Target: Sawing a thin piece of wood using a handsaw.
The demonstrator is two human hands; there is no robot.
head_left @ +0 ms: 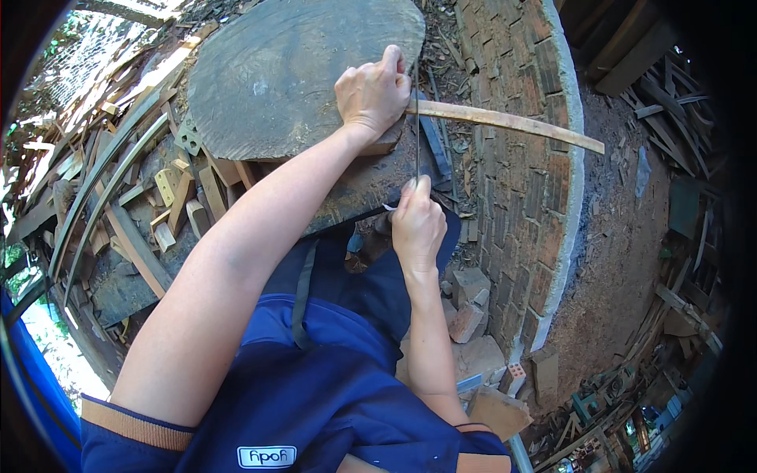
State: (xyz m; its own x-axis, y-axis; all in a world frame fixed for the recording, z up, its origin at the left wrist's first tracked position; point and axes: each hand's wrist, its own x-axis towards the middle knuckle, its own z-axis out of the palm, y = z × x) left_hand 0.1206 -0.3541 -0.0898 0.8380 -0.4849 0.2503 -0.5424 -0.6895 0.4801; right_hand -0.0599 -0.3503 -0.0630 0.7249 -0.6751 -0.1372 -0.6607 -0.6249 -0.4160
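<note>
My left hand [373,94] is closed at the upper end of a thin dark blade [417,146], near the right edge of a large round wooden block [280,79]. My right hand [418,225] is closed round the blade's lower end, in front of the block. A long, thin, slightly bowed light wood strip [512,123] sticks out rightward from beside my left hand, crossing the blade. Whether my left fingers also press on the strip I cannot make out.
Offcuts and long curved wood pieces [177,205] pile up on the left. A low brick wall [520,221] runs along the right, with loose bricks [469,307] at its foot. Scrap boards [670,118] lie beyond it on a dirt floor [615,299].
</note>
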